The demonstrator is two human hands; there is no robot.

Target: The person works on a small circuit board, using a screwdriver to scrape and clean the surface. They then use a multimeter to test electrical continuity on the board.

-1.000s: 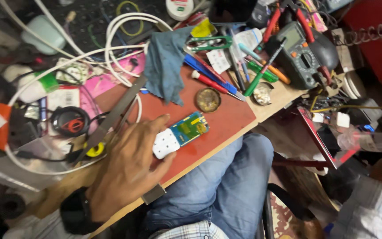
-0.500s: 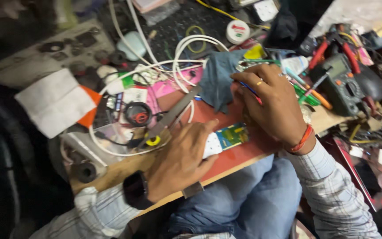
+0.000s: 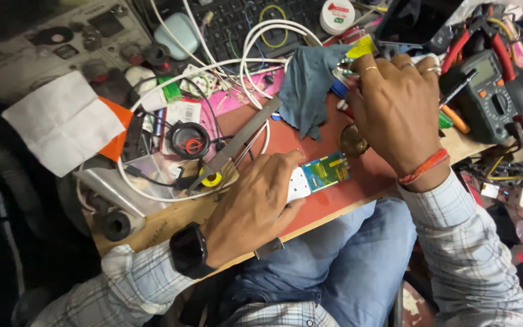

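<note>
The left hand (image 3: 252,203) presses flat on the small white gadget (image 3: 317,175). Just above the gadget, the right hand (image 3: 394,112) digs, fingers curled, among pens (image 3: 449,118). Its sleeve could bump the gadget's open green board.

Electronics repair bench, clearly. Worktop buried in gear: multimeter (image 3: 493,97) at right edge, red-handled pliers (image 3: 462,43) beside it, white cables (image 3: 255,42) looped over keyboard (image 3: 237,24), solder wick spool (image 3: 189,140), blue cloth (image 3: 310,91). Opened device with bare circuit board (image 3: 327,172) laid on red mat (image 3: 334,200). Workshop clutter everywhere.
</note>
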